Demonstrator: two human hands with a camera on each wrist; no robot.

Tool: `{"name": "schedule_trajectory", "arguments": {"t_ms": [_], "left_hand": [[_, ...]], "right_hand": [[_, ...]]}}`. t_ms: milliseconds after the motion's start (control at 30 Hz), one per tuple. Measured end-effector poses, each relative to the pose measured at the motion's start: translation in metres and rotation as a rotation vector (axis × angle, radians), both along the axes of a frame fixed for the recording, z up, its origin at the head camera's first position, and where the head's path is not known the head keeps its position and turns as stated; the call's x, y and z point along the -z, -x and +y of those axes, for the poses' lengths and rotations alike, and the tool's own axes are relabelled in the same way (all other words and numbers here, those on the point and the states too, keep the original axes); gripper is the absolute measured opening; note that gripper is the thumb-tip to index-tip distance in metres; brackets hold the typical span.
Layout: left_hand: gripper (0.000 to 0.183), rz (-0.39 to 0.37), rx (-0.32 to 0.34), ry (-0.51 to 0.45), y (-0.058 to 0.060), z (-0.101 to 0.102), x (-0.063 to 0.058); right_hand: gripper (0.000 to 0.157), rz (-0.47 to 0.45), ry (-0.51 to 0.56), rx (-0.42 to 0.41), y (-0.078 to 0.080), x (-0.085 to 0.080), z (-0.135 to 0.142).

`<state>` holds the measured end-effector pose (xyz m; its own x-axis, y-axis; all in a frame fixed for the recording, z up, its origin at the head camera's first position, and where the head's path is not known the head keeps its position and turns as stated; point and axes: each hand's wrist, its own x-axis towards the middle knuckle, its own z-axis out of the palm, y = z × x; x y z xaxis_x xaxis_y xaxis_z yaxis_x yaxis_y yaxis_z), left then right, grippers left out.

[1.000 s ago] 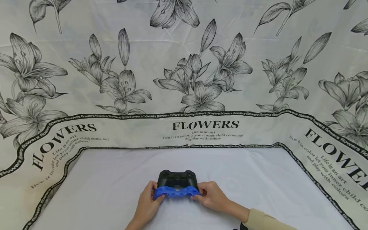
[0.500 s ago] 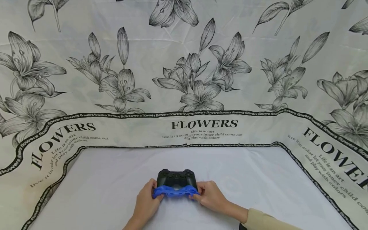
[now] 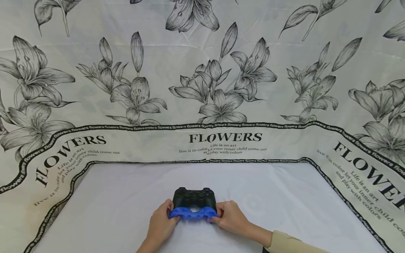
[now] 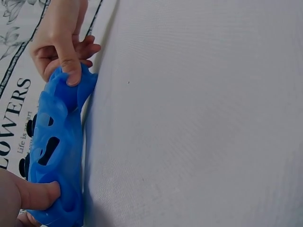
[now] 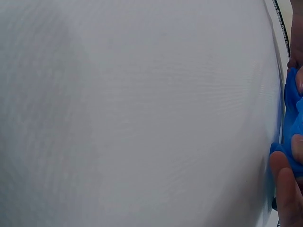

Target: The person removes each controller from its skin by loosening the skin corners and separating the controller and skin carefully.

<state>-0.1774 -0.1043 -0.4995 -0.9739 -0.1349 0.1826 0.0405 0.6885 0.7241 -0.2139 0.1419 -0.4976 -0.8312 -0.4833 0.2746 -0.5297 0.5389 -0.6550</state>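
A black game controller [image 3: 194, 197] is held between both hands in the head view, its sticks and buttons facing up. A soft blue silicone cover [image 3: 193, 213] wraps its near side and the ends of its grips. The left hand [image 3: 161, 219] pinches the cover at the controller's left grip, thumb on the near side. On the opposite end, the right hand [image 3: 232, 218] grips cover and controller with thumb and curled fingers. Through the left wrist view the cover [image 4: 54, 137] shows cut-out holes, with both thumbs pressed on it. Most of the right hand's fingers are hidden behind it.
A white cloth [image 3: 126, 196] covers the table under the hands. Flower-printed curtains [image 3: 221, 80] with a lettered border stand behind and along both sides. A small dark object [image 3: 265, 250] shows partly by the right sleeve at the bottom edge.
Both hands keep their hold on the controller and cover. The blue cover sits slightly lower on the near side, with more of the black controller showing. The head view shifts slightly.
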Motion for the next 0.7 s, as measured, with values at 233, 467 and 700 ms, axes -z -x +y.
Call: {"name": "schedule_trajectory", "arguments": {"t_ms": [233, 467, 700], "left_hand": [[0.032, -0.014, -0.004, 0.014, -0.001, -0.003, -0.001], [0.029, -0.004, 0.002, 0.025, -0.004, -0.004, 0.0], [0.028, -0.031, 0.006, 0.016, -0.008, -0.005, -0.001]], "right_hand": [[0.042, -0.044, 0.003, 0.003, -0.002, 0.0, -0.002], [0.039, -0.073, 0.003, -0.057, 0.001, -0.001, 0.001], [0.041, -0.12, 0.025, -0.205, 0.011, -0.005, 0.01]]}}
